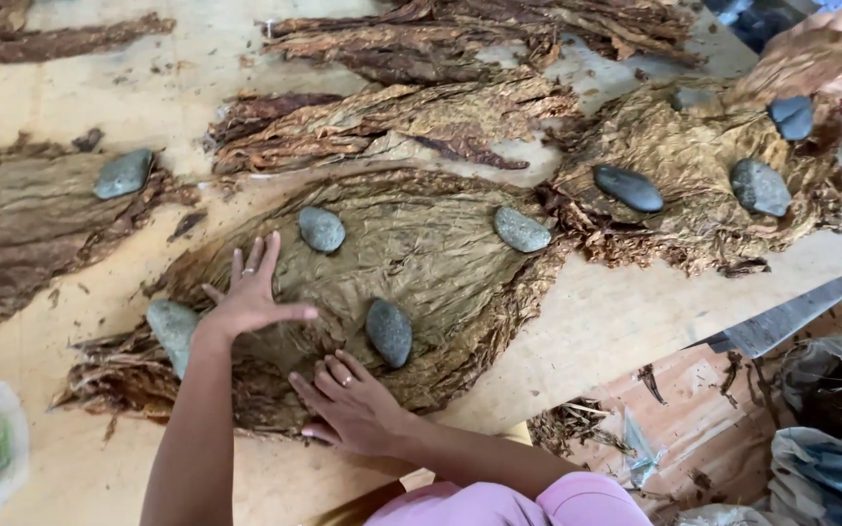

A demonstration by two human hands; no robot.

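Both hands flat on the dried tobacco leaf stack (411,253), nothing gripped.
Your left hand (250,297) and right hand (353,404) lay open-palmed on the stack at the tabletop's (596,331) near edge; spread fingers wide, pressing evenly between the grey stones (389,332).

A broad, wrinkled brown tobacco leaf (421,253) lies spread flat under both hands, grey stones (389,332) weighing it down just beside the fingers.

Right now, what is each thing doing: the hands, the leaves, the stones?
Left hand: open, pressed flat on the leaf pile.
Right hand: flat on the leaves, holding nothing.
Leaf pile: spread out, wrinkled, weighted by stones.
Stone: lying on the leaves.
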